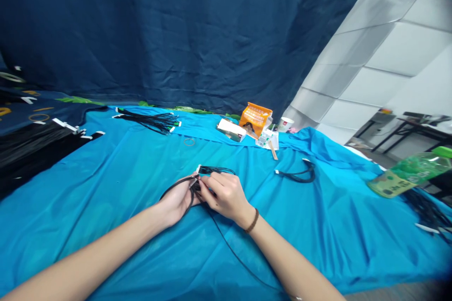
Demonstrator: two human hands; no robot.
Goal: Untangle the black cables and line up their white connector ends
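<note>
1. At the centre of the frame, the black cable (196, 187) sits between the two hands, lifted above the blue cloth (116, 225); one thin strand trails to the lower centre-right
2. Left hand (178, 200): palm turned up, gripping the cable near the fingertips; a loop curves beside the thumb; far fingers partly hidden, their exact curl cannot be told
3. Right hand (224, 193): closed in a pinch on the same cable, thumb and forefinger meeting at the dark cluster; brown band (252, 221) on the wrist
4. Handling, by judgement: light, springy, bends readily yet likely to uncoil if let go; smooth jacket may slip a little; best held where the strands gather, sparing any small end parts
5. Just beyond the fingers, a small cable bundle (217, 169): fine parallel strands, white piece at its left end
6. Right of centre, a curved bundle (306, 176), hook-shaped, white tip
7. Upper left, a fanned bundle (148, 121), strands splaying rightward; left edge, a dense black pile (35, 155) with white ends
8. Cloth thin, rippled, faintly glossy; dark curtain (194, 33) behind, heavier, softly creased; orange packet (254, 117) upright, crinkled; green bottle (409, 174) translucent, tilted in view
</note>
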